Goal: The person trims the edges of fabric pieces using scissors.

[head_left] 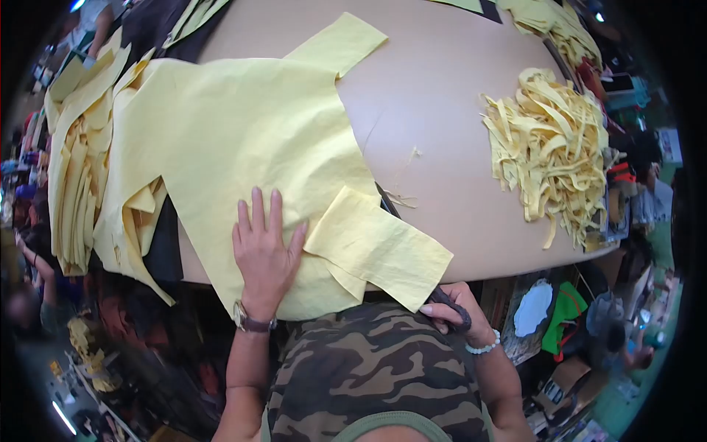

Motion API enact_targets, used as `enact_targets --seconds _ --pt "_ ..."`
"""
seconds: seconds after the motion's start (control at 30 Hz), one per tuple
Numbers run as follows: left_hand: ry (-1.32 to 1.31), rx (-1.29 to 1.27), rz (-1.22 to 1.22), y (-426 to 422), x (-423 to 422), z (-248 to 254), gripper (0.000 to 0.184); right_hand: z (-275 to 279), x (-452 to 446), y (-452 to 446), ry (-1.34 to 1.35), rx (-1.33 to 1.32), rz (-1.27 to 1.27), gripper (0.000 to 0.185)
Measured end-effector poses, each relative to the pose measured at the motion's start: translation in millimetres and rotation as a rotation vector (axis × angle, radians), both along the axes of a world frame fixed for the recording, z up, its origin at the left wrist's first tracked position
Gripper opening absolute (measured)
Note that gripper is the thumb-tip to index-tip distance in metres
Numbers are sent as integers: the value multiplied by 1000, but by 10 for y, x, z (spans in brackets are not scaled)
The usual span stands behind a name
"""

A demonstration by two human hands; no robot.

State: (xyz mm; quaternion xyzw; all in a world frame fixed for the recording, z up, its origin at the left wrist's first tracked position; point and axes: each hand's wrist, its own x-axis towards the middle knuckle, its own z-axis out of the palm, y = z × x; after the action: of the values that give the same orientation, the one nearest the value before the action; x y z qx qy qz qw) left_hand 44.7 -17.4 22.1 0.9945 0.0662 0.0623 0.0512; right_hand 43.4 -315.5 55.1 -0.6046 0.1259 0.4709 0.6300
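Note:
A large yellow fabric piece (pixel 243 125) lies spread over the table. My left hand (pixel 265 254) rests flat on its lower part, fingers spread, with a watch at the wrist. To the right of that hand, a folded yellow flap (pixel 383 250) lies over the big piece. At the table's front edge my right hand (pixel 456 313) is closed around the dark handle of what looks like scissors (pixel 453 309). Most of the tool is hidden under the flap; a dark narrow part shows beyond the flap's upper edge.
A heap of yellow strips (pixel 549 147) sits on the right of the table (pixel 434 110). Stacked yellow fabric (pixel 77 177) stands at the left edge. More yellow fabric (pixel 552 26) lies at the upper right. A green item (pixel 563 317) is below the right edge. Other people show at both sides.

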Motion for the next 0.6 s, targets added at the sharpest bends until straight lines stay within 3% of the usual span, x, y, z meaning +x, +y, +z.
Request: enact_targets --seconds 0.03,0.07,0.17,0.27,0.33,0.47,0.53,0.6 --pt "25 -37 32 -28 -72 53 55 6 5 -16 -1 -1 31 23" --pt "-78 8 28 -63 -85 148 41 24 13 -34 -5 -3 59 23" --pt "328 -100 102 34 92 545 32 87 44 -57 19 -33 93 21" --pt "90 -61 -35 254 516 571 26 80 8 -114 48 -54 74 20" --pt "-237 -56 -246 361 1023 539 23 56 -8 -131 50 -72 81 20" --pt "-268 -174 -434 484 2126 273 27 76 -7 -97 19 -88 102 21" --pt "-141 -136 -503 500 2563 -15 33 98 3 -56 23 -92 81 23" --pt "-206 -48 -517 434 2857 -342 40 55 2 -71 20 -75 82 25"
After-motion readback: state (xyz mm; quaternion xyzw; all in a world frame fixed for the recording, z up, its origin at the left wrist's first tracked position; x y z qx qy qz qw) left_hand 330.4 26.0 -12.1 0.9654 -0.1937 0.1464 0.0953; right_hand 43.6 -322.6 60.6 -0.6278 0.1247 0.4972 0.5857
